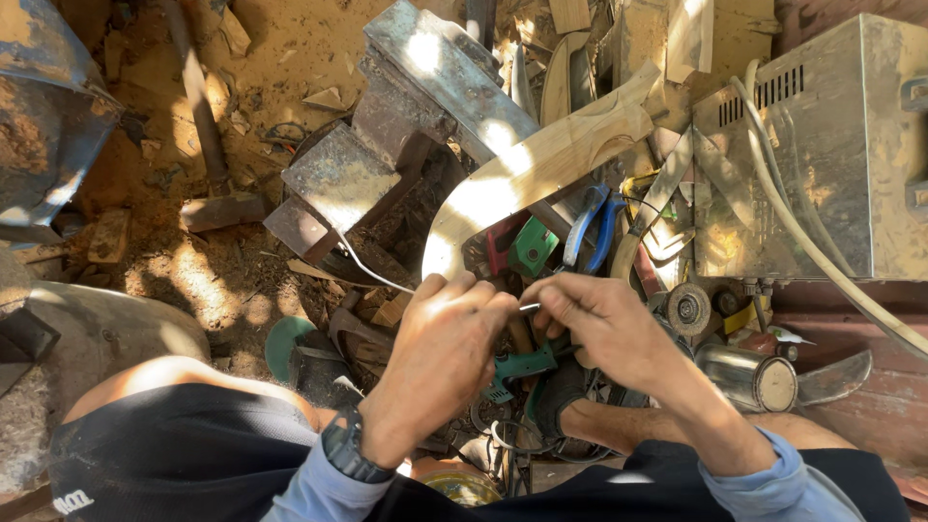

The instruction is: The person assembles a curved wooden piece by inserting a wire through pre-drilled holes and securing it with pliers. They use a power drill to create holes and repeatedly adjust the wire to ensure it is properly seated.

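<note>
Left hand (440,353), lower centre: fingers curled shut around a small thin metal piece (529,307). Right hand (604,329), just right of it: pinching the same piece's other end. Curved wooden piece (527,174) above; green power tool (517,367) beneath; metal box (822,145) upper right.

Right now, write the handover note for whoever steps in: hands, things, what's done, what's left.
Left hand: closed, knuckles up, meeting the right over the tool pile.
Right hand: pinching a thin metal piece between both hands; what it is cannot be told.
Below the hands: green power tool. Ahead: curved wooden piece; blue-handled pliers beside it.
Done: the thin piece is in hand.
Left: the wooden piece lies untouched.
</note>
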